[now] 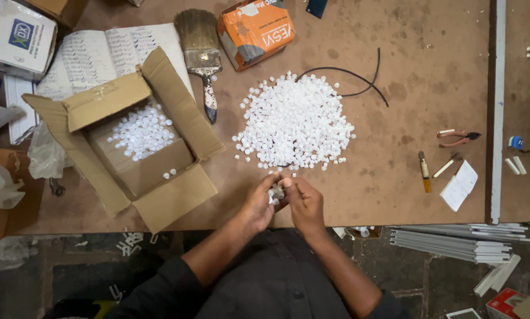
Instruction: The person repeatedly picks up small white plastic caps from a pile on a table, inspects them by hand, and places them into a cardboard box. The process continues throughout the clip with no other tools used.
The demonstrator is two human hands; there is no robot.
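A big heap of small white plastic caps [296, 121] lies in the middle of the brown table [430, 65]. Just below the heap, near the table's front edge, my left hand [259, 204] and my right hand [303, 204] are pressed together around a small white and grey piece [276, 192]. Both hands grip it with the fingertips. To the left stands an open cardboard box [141, 171] with more white caps [142, 133] inside.
A wide paintbrush [201, 53], an orange packet [255, 31], an open written ledger [102, 53] and a black cable [359, 77] lie at the back. Pliers [457, 138], a small screwdriver [424, 171] and paper slips [461, 185] lie at right. White strips [454, 245] are stacked below the edge.
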